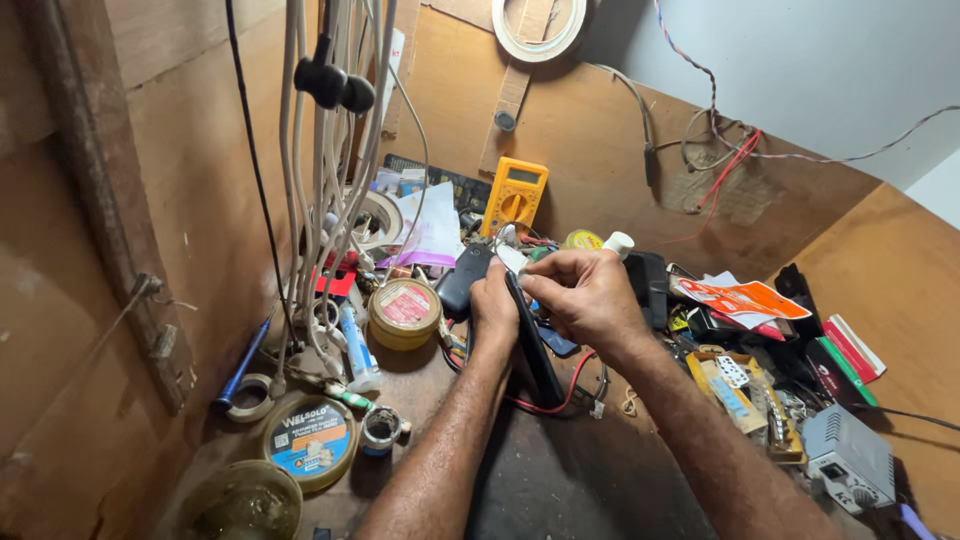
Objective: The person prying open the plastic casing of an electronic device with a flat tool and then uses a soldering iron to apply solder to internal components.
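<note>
Forearms come in from the near edge, and your left hand (pixel 495 305) is wrapped round a dark phone (pixel 533 350), held on edge over the black mat (pixel 570 480). Your right hand (pixel 585 295) pinches something small and pale at the phone's top edge; can't tell what. Looks like you're mid-job: phone is off the bench, red wire (pixel 560 400) lies loose under it. Yellow multimeter (pixel 515 195) sits far back, tins (pixel 405 312) to the left.

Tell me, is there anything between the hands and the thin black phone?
Nothing visible is. The left hand and the right hand both grip the thin black phone directly, held on edge above the dark mat.
</note>
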